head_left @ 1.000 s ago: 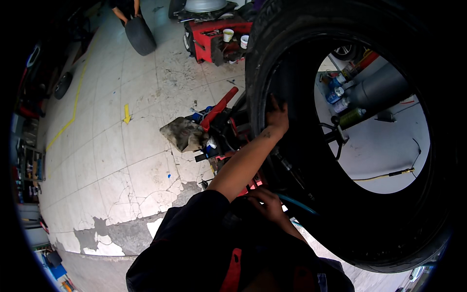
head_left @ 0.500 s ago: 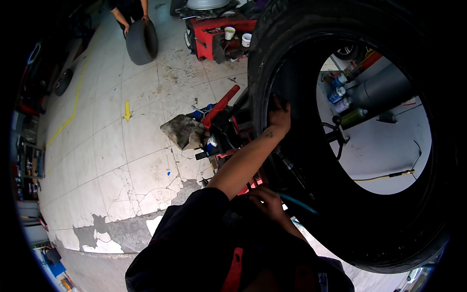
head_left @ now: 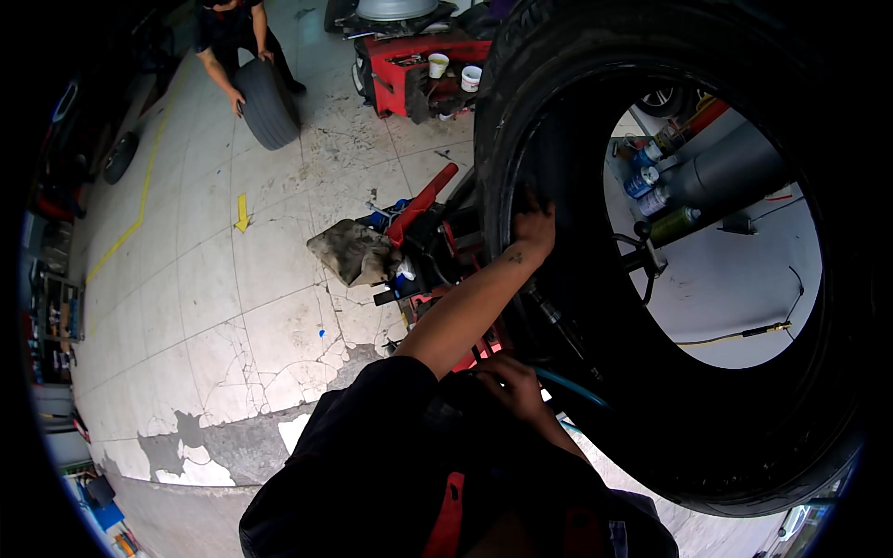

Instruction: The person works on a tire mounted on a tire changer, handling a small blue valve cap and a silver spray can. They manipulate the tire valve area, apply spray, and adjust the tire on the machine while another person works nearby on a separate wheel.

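A large black tyre [head_left: 502, 102] stands upright on the right, close in front of me. My left hand [head_left: 534, 229] reaches inside it, against the near inner wall by the bead. One finger is stretched upward; the others are partly hidden in shadow. Below it, my right hand [head_left: 510, 379] is held low in front of my body with its fingers curled. What sits in those fingers is too dark to make out. A teal hose [head_left: 569, 387] runs beside this hand toward the tyre. A dark tool-like piece with a metallic part [head_left: 551, 312] shows just under my left forearm.
Left of the tyre is red equipment with a red lever [head_left: 423, 203] and a stained cloth-like piece [head_left: 352, 253]. Behind stands a red machine [head_left: 391, 76] with white cups [head_left: 471, 78]. Spray cans [head_left: 642, 182] show through the tyre. A co-worker [head_left: 228, 37] handles another tyre [head_left: 267, 104].
At the far left, the co-worker and the other tyre have come a little nearer, and that tyre now leans more. Both of my hands have stayed in nearly the same place.
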A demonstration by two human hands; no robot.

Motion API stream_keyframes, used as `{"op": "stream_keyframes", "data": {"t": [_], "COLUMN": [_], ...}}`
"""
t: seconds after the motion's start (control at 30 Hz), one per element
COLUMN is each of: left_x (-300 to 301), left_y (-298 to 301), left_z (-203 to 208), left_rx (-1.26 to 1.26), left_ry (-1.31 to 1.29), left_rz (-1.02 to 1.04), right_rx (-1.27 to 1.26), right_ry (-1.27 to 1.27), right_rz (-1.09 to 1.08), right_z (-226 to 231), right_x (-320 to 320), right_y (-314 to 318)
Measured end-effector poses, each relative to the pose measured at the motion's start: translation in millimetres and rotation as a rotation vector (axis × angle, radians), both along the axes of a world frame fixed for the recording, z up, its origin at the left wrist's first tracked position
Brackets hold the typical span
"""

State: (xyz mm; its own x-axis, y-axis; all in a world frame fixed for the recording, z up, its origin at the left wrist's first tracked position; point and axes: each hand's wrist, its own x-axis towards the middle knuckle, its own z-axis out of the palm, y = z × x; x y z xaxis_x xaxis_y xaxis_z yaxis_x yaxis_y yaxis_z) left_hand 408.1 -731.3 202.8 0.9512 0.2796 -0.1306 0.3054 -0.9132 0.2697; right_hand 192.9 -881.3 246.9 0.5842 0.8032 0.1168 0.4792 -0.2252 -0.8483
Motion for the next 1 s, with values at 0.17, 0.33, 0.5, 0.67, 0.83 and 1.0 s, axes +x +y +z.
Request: {"op": "stream_keyframes", "data": {"t": [0.17, 0.33, 0.5, 0.67, 0.83, 1.0], "left_x": [4.1, 10.6, 10.9, 11.2, 6.5, 14.7], "left_y": [-5.1, -1.0, 2.4, 3.1, 1.2, 3.7], "left_z": [-3.7, -16.1, -2.8, -14.5, 1.3, -2.9], "left_rx": [0.036, -0.007, -0.150, -0.077, -0.123, -0.083], "left_ry": [0.012, 0.051, 0.122, 0.108, 0.108, 0.107], "left_rz": [-0.041, -0.052, -0.058, -0.056, -0.038, -0.046], "right_rx": [-0.019, -0.016, -0.012, -0.012, -0.010, -0.003], "right_ry": [0.000, -0.009, 0.015, 0.020, 0.010, -0.011], "right_rz": [-0.004, 0.012, -0.003, -0.005, -0.023, -0.046], "right_z": [0.7, 0.7, 2.3, 1.0, 4.6, 7.5], "right_x": [1.2, 0.1, -0.6, -2.8, -3.3, -6.1], "right_y": [-0.9, 0.5, -0.5, 0.5, 0.0, 2.1]}}
